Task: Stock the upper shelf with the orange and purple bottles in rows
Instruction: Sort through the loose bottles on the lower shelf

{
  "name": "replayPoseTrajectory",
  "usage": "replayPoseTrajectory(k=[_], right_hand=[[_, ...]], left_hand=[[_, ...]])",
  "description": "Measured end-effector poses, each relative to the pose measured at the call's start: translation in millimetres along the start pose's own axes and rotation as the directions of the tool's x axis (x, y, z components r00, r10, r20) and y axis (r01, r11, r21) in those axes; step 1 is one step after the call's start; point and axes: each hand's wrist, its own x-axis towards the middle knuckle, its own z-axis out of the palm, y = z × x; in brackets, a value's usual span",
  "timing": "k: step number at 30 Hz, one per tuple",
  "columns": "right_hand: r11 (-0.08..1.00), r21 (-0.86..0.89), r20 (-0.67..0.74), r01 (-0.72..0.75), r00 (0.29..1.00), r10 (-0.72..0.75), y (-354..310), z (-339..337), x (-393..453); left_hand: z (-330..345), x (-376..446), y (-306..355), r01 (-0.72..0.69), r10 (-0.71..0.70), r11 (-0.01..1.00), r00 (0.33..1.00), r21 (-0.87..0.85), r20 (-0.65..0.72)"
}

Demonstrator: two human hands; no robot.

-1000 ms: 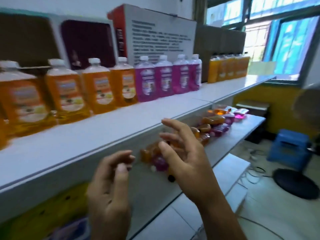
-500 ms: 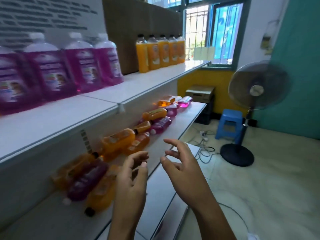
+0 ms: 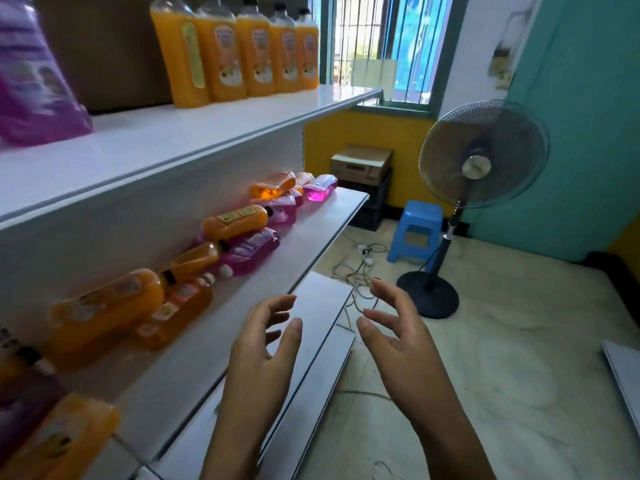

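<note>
On the white upper shelf several orange bottles stand upright in a row at the far end, and a purple bottle shows blurred at the left edge. On the lower shelf orange bottles and purple bottles lie on their sides in a loose line against the back panel. My left hand and my right hand hover in front of the lower shelf's edge. Both are empty with fingers spread, and neither touches a bottle.
A standing fan is on the floor to the right, with a blue stool and tangled cables beside it. A cardboard box sits on a black crate under the window. Flat white boards lie below my hands.
The view has swung right along the shelves, so the purple row slid out to the left. Both hands stayed empty and drew slightly apart, now over the floor boards.
</note>
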Motion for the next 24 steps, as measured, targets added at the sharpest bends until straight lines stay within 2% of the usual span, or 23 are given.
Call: replayPoseTrajectory(k=[6,9,13,18,21,24], right_hand=[[0.999,-0.008,-0.035,-0.040,0.999,0.040,44,-25,108],[0.994,-0.100,-0.067,-0.044,0.997,0.037,59,-39,174],[0.969,-0.244,-0.006,-0.039,0.999,0.039,61,-63,261],[0.953,-0.295,-0.097,-0.076,0.994,0.049,79,-82,338],[0.934,-0.345,-0.038,-0.087,0.996,0.078,90,-71,371],[0.932,-0.361,0.039,-0.020,0.999,0.036,97,-45,406]], left_hand=[[56,97,-24,-0.005,0.004,1.000,0.999,0.018,0.051],[90,168,-30,-0.017,0.013,0.999,0.993,0.030,0.116],[140,267,-23,-0.040,0.034,0.999,0.990,0.035,0.135],[185,340,-25,-0.071,0.062,0.996,0.985,0.047,0.160],[186,359,-40,-0.082,0.056,0.988,0.980,0.129,0.191],[174,380,-56,-0.052,0.028,0.979,0.992,0.199,0.123]])
